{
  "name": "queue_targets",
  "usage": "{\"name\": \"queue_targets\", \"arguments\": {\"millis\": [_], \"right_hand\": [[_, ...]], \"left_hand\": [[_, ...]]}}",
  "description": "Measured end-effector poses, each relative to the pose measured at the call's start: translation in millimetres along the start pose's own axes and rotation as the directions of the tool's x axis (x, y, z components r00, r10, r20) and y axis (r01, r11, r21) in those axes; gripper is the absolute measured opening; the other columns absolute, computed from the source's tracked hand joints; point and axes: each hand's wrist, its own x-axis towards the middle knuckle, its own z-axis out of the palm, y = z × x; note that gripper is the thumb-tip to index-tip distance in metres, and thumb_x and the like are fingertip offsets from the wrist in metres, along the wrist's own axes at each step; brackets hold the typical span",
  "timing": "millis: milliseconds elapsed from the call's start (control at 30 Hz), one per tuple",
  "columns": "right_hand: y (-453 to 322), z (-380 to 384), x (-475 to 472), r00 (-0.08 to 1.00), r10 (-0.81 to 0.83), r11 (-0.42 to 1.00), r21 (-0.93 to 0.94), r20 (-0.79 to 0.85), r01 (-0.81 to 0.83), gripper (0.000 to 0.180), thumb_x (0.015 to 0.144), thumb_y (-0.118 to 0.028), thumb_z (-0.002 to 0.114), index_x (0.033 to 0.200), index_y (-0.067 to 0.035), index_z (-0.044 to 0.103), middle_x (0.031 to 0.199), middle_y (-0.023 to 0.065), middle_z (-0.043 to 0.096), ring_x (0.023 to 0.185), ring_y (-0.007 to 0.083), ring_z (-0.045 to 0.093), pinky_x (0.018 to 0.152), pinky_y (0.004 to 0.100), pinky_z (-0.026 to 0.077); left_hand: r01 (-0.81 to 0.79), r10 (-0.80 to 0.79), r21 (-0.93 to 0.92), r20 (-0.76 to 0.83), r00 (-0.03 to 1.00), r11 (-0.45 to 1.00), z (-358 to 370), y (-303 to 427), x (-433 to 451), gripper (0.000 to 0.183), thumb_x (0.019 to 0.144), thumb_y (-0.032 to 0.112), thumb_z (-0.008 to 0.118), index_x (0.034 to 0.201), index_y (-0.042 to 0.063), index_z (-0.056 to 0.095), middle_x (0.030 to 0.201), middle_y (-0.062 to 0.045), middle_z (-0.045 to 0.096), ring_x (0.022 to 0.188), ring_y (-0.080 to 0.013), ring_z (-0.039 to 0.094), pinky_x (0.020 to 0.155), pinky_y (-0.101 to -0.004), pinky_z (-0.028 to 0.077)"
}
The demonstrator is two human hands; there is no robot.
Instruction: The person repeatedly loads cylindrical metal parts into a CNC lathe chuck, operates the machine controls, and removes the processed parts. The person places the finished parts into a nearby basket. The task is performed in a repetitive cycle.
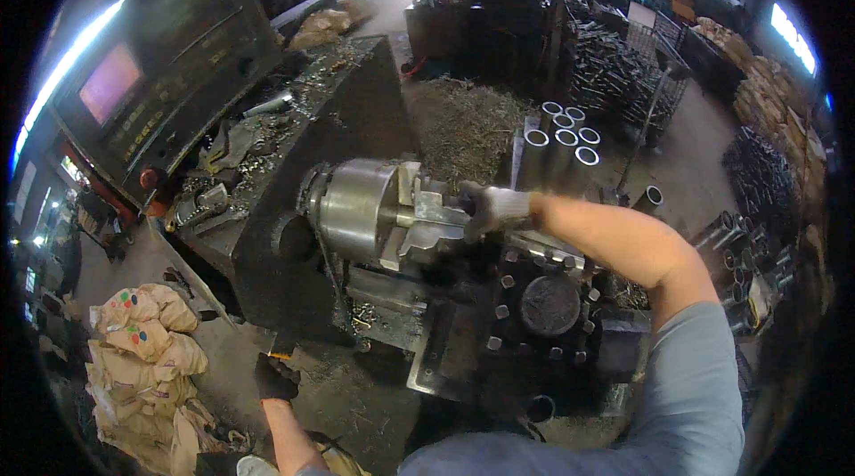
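My right hand (491,207), in a soiled light work glove, is at the jaws (434,209) of a lathe chuck (357,209). Its fingers are dark and blurred, so what they grip cannot be told. The steel chuck has stepped jaws and sits against the dark headstock (267,262). Just right of and below that hand is a square tool post (549,306) with several square-headed bolts. My left hand (277,379), in a dark glove, hangs low at the left, next to a small orange-yellow item (279,356); whether it holds this is unclear.
Metal chips and a cloth lie on the lathe's top (247,142). Paper sacks (147,369) are piled at the lower left. Metal tubes (566,137) stand beyond the lathe, near a heap of swarf (461,129). More tubes (735,255) lie at the right, and a wire bin (621,68) holds metal parts.
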Motion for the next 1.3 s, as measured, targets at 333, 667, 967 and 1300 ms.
{"name": "queue_targets", "arguments": {"millis": [333, 667, 967, 1300], "right_hand": [[110, 11, -114, 0.935, 0.354, 0.57, -0.801, 0.036, -0.185, 0.023, 0.075, -0.027, 0.073, 0.074, -0.004, 0.077, 0.081, 0.0218, 0.075, 0.076, 0.0364, 0.075, 0.065, 0.0468, 0.058], [17, 8, -280, 0.434, 0.143, 0.774, -0.173, -0.89, -0.609, 0.034, 0.082, -0.025, 0.077, 0.108, -0.004, 0.07, 0.09, 0.0203, 0.073, 0.084, 0.0394, 0.071, 0.078, 0.0458, 0.057], [-109, 70, -379, 0.099, 0.161, 0.897, 0.104, -0.982, -0.429, 0.031, 0.079, -0.012, 0.085, 0.106, -0.002, 0.072, 0.099, 0.0096, 0.077, 0.086, 0.0189, 0.071, 0.081, 0.0359, 0.058], [-142, 190, -363, 0.893, -0.207, 0.915, 0.243, -0.4, 0.322, 0.047, 0.083, -0.022, 0.084, 0.124, -0.006, 0.068, 0.122, 0.0148, 0.071, 0.111, 0.0266, 0.07, 0.097, 0.0416, 0.057]], "left_hand": [[-0.536, 0.716, 0.688, 0.034, 0.697, 0.489, 28, -7, -51, 0.049, 0.109, 0.047, 0.05, 0.12, 0.001, 0.064, 0.103, -0.013, 0.067, 0.094, -0.0301, 0.065, 0.089, -0.0462, 0.053], [-0.447, 0.759, 0.658, 0.647, -0.075, -0.606, 315, 219, -192, 0.061, 0.1, 0.035, 0.056, 0.155, 0.011, 0.042, 0.114, -0.021, 0.074, 0.102, -0.0419, 0.071, 0.087, -0.0543, 0.055], [-0.586, 0.773, 0.609, 0.632, -0.048, -0.534, 341, 223, -203, 0.071, 0.099, 0.043, 0.056, 0.163, 0.02, 0.033, 0.138, -0.023, 0.066, 0.117, -0.0413, 0.068, 0.099, -0.0527, 0.052], [-0.831, -0.023, 0.497, 0.861, 0.508, 0.248, 91, -87, -335, 0.037, 0.097, 0.016, 0.072, 0.132, 0.006, 0.067, 0.132, -0.013, 0.069, 0.125, -0.0247, 0.062, 0.108, -0.0416, 0.049]]}}
